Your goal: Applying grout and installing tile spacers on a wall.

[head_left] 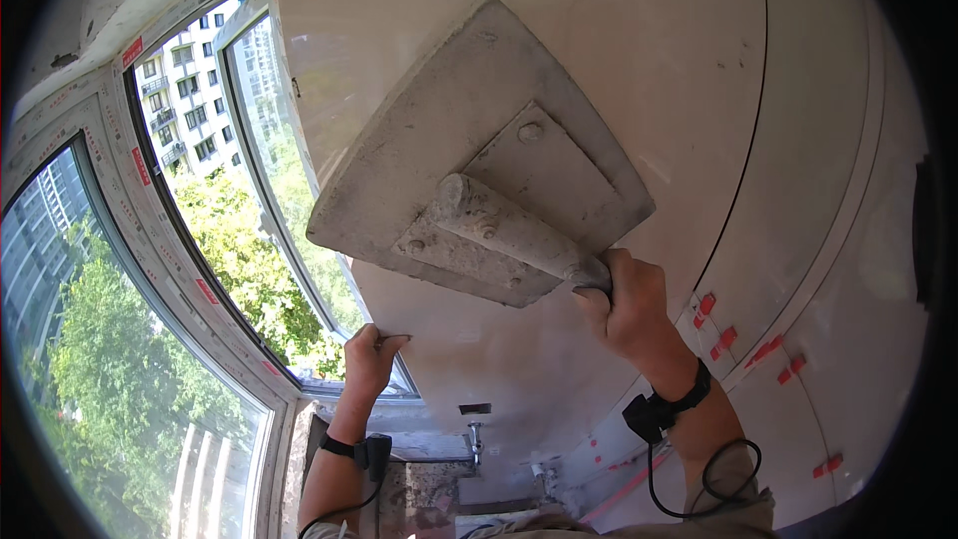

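A large grey plastering trowel (579,130), its plate wide and four-cornered, is up in front of the pale wall panel (689,70). Its round, crusted handle (509,225) faces me, fixed on a riveted backing plate. My right hand (631,304) is closed around the lower right end of that handle. Lower down, by the panel's left edge and the window, my left hand (371,359) has its fingers curled and its thumb pointing right. Whether anything sits in those fingers is hidden. The trowel covers part of the panel, so contact between them cannot be told.
An open window sash (289,150) juts inward at the left, beside a fixed window (130,369). Red clips (723,342) line panel joints at right. Below are a tap (475,439) and a wall slot (475,408). Black cables (654,484) hang from my wrist straps.
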`<action>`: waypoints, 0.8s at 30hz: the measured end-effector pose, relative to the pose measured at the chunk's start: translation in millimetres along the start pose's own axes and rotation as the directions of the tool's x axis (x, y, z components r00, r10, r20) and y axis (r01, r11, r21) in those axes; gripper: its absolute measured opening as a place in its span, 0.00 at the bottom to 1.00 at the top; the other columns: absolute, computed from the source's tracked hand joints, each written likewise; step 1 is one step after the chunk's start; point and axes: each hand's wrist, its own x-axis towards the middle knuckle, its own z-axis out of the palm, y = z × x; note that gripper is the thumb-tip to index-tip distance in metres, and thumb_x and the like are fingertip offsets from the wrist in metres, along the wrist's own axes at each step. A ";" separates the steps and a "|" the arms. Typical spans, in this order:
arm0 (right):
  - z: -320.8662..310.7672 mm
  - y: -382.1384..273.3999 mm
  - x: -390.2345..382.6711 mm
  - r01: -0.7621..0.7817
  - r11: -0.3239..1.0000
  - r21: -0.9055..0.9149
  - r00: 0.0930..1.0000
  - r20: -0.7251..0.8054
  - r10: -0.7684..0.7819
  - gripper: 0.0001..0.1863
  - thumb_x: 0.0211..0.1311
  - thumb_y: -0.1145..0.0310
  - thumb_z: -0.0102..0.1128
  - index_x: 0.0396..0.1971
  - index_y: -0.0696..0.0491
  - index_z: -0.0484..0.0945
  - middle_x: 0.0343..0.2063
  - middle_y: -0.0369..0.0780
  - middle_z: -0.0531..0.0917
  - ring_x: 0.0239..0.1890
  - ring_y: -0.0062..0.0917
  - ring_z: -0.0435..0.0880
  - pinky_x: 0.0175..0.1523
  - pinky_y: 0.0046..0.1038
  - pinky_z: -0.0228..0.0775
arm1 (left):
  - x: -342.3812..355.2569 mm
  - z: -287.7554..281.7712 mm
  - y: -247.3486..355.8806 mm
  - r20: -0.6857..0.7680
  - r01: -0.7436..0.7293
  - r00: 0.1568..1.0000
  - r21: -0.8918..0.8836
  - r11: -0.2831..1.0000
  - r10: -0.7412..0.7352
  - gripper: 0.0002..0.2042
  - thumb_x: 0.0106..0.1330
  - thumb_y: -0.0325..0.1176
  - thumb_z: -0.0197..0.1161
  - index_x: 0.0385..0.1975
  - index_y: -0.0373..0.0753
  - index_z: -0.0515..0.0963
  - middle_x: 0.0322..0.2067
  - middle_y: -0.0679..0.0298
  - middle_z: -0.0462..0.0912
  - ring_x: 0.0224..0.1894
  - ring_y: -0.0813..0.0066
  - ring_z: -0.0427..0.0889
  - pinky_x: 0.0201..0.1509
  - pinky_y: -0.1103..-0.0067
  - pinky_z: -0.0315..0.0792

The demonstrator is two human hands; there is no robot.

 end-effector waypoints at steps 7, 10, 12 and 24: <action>4.2 51.4 -9.5 -0.258 0.956 -0.141 0.963 0.047 0.267 0.21 0.64 0.55 0.56 0.31 0.61 0.70 0.14 0.47 0.75 0.19 0.44 0.78 0.22 0.39 0.67 | 2.6 -8.9 2.5 0.045 0.003 0.999 -0.112 0.994 0.002 0.09 0.55 0.28 0.66 0.32 0.29 0.78 0.28 0.50 0.82 0.30 0.58 0.84 0.34 0.72 0.75; -0.3 51.6 -11.4 -0.332 0.942 -0.041 0.942 0.040 0.333 0.20 0.66 0.55 0.54 0.33 0.61 0.70 0.15 0.49 0.76 0.19 0.47 0.78 0.22 0.41 0.68 | 8.1 -5.2 8.5 0.051 -0.035 0.998 -0.086 0.996 0.040 0.10 0.55 0.30 0.67 0.31 0.30 0.78 0.28 0.50 0.82 0.30 0.57 0.83 0.34 0.71 0.75; 1.2 41.1 -19.4 -0.342 0.935 -0.092 0.938 0.022 0.345 0.19 0.66 0.55 0.54 0.31 0.60 0.70 0.14 0.48 0.75 0.18 0.46 0.78 0.22 0.40 0.68 | 9.4 2.2 14.0 0.078 -0.070 0.994 -0.053 0.996 0.074 0.10 0.56 0.32 0.66 0.30 0.30 0.78 0.27 0.50 0.82 0.29 0.55 0.83 0.33 0.69 0.75; 13.8 40.8 -22.3 -0.469 0.879 -0.091 0.883 -0.053 0.466 0.22 0.65 0.52 0.55 0.30 0.59 0.68 0.12 0.48 0.74 0.18 0.46 0.76 0.22 0.43 0.66 | 11.4 4.3 -21.0 0.004 -0.173 0.985 0.022 0.985 0.173 0.10 0.54 0.30 0.61 0.20 0.27 0.72 0.15 0.52 0.75 0.19 0.65 0.78 0.25 0.72 0.70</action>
